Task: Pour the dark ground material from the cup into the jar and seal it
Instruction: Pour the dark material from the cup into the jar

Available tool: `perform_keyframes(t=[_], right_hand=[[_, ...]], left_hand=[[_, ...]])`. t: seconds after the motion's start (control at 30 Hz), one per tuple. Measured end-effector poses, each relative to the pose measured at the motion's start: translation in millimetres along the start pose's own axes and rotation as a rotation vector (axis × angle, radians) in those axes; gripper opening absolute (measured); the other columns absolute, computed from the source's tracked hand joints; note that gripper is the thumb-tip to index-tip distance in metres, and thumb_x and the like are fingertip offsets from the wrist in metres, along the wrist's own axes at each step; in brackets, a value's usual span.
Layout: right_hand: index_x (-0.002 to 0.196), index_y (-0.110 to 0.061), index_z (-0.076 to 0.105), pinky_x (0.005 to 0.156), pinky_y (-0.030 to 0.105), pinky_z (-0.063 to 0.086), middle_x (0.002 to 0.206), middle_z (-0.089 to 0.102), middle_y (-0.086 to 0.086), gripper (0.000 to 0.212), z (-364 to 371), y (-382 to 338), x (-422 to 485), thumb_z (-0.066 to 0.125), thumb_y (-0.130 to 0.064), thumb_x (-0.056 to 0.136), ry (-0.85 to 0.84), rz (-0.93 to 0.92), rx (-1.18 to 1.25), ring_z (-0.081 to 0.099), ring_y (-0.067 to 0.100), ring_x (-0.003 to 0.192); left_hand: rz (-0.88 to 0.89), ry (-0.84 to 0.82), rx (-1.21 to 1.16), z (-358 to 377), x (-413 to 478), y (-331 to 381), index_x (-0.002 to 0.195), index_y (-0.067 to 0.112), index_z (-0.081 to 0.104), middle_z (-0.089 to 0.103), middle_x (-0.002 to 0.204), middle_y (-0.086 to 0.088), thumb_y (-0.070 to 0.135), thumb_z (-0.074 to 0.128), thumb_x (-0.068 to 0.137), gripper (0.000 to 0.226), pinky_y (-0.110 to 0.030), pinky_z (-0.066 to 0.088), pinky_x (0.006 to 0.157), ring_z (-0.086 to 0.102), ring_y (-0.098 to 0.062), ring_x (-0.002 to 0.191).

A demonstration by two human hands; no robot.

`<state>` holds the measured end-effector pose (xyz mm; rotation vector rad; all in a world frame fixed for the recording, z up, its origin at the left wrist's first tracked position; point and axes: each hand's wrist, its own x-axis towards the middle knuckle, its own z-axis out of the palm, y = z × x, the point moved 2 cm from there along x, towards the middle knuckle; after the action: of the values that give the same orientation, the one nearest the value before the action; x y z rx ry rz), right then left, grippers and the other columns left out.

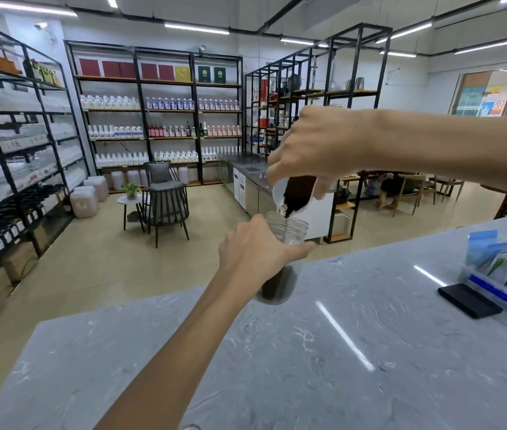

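A clear jar (289, 228) stands on the grey marble counter (308, 352) near its far edge, its mouth uncovered. My left hand (255, 252) wraps around the jar's middle and hides most of its wall. Dark ground material (273, 287) lies in the jar's bottom. Directly above the mouth, my right hand (314, 147) grips a white cup (280, 189) tipped steeply downward. Dark ground material (298, 190) slides out of the cup and falls into the jar. No lid is in view.
A black flat object (469, 299) lies on the counter at the right, beside a clear tray (500, 293) of colourful sachets. Beyond the counter edge are the shop floor, shelving racks, a chair and a small table.
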<state>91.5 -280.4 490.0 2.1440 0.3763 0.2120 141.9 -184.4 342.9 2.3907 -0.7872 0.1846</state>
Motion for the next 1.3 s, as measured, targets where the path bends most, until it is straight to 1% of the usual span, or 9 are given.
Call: perform_keyframes(t=[0.1, 0.2, 0.33, 0.47, 0.6, 0.9, 1.0, 1.1, 1.3], right_hand=[[0.097, -0.037, 0.061, 0.057, 0.035, 0.039, 0.073, 0.058, -0.009, 0.025, 1.6, -4.6, 1.8, 0.069, -0.05, 0.077, -0.018, -0.026, -0.013, 0.055, 0.018, 0.063], [0.121, -0.033, 0.052, 0.06, 0.031, 0.03, 0.102, 0.064, -0.012, 0.065, 7.0, -17.9, 4.5, 0.077, -0.064, 0.068, -0.095, -0.179, -0.155, 0.066, 0.019, 0.087], [0.13, -0.032, 0.047, 0.063, 0.03, 0.035, 0.119, 0.064, -0.012, 0.077, 3.8, -6.8, 4.1, 0.076, -0.066, 0.067, -0.086, -0.145, -0.165, 0.067, 0.022, 0.099], [0.13, -0.033, 0.047, 0.065, 0.03, 0.036, 0.12, 0.064, -0.01, 0.075, 8.1, -18.2, 5.4, 0.077, -0.065, 0.068, -0.213, -0.203, -0.192, 0.066, 0.022, 0.099], [0.135, -0.037, 0.042, 0.065, 0.03, 0.033, 0.127, 0.061, -0.014, 0.079, 6.1, -3.1, 1.3, 0.074, -0.067, 0.07, -0.195, -0.185, -0.182, 0.065, 0.021, 0.103], [0.132, -0.037, 0.044, 0.058, 0.027, 0.023, 0.122, 0.061, -0.015, 0.076, 11.1, -6.0, 2.6, 0.076, -0.066, 0.069, -0.171, -0.202, -0.204, 0.065, 0.02, 0.1], [0.123, -0.034, 0.051, 0.06, 0.032, 0.031, 0.108, 0.064, -0.011, 0.062, 14.3, -19.1, 5.4, 0.077, -0.058, 0.072, -0.171, -0.226, -0.197, 0.066, 0.023, 0.092], [0.103, -0.039, 0.06, 0.059, 0.035, 0.042, 0.079, 0.06, -0.008, 0.031, 12.1, -16.8, 6.9, 0.071, -0.05, 0.077, -0.142, -0.121, -0.097, 0.056, 0.019, 0.067], [0.1, -0.042, 0.058, 0.062, 0.037, 0.048, 0.076, 0.058, -0.003, 0.024, 11.1, -8.8, 7.3, 0.069, -0.049, 0.08, -0.031, -0.095, 0.039, 0.053, 0.02, 0.064]], left_hand=[[-0.003, 0.0, -0.006, -2.4, -0.6, -1.1, 0.113, 0.022, 0.059, 0.065, 0.103, 0.001, 0.081, 0.067, 0.065, 0.076, -0.036, 0.048, 0.074, 0.054, -0.023, 0.091], [0.009, -0.002, 0.0, -2.0, -1.0, -0.8, 0.105, 0.022, 0.06, 0.065, 0.095, 0.002, 0.08, 0.068, 0.065, 0.071, -0.035, 0.044, 0.068, 0.055, -0.022, 0.086], [-0.005, 0.004, -0.028, -1.8, -1.3, -3.7, 0.103, 0.022, 0.059, 0.064, 0.093, 0.004, 0.082, 0.068, 0.064, 0.072, -0.035, 0.046, 0.067, 0.057, -0.022, 0.086], [0.009, -0.008, 0.023, -2.3, -0.7, -1.6, 0.105, 0.021, 0.058, 0.064, 0.094, 0.002, 0.081, 0.068, 0.064, 0.073, -0.035, 0.044, 0.066, 0.056, -0.023, 0.085], [-0.011, -0.02, 0.001, -0.3, -1.5, -5.2, 0.108, 0.022, 0.059, 0.066, 0.1, 0.001, 0.083, 0.066, 0.064, 0.076, -0.038, 0.052, 0.076, 0.06, -0.025, 0.094], [0.001, -0.016, 0.0, 0.5, 0.5, -4.2, 0.108, 0.024, 0.058, 0.066, 0.098, 0.001, 0.084, 0.066, 0.061, 0.076, -0.037, 0.049, 0.07, 0.06, -0.025, 0.093], [0.034, -0.022, 0.041, 0.1, 0.5, -1.3, 0.106, 0.022, 0.057, 0.066, 0.096, 0.001, 0.082, 0.067, 0.063, 0.075, -0.036, 0.049, 0.069, 0.061, -0.025, 0.091], [0.027, -0.056, -0.036, -2.3, -0.9, -2.6, 0.105, 0.023, 0.06, 0.068, 0.095, 0.003, 0.082, 0.067, 0.063, 0.073, -0.039, 0.056, 0.077, 0.064, -0.022, 0.089], [0.06, -0.12, -0.085, -8.0, -1.5, -6.8, 0.104, 0.025, 0.061, 0.069, 0.096, 0.004, 0.084, 0.067, 0.06, 0.074, -0.041, 0.058, 0.076, 0.065, -0.018, 0.087]])
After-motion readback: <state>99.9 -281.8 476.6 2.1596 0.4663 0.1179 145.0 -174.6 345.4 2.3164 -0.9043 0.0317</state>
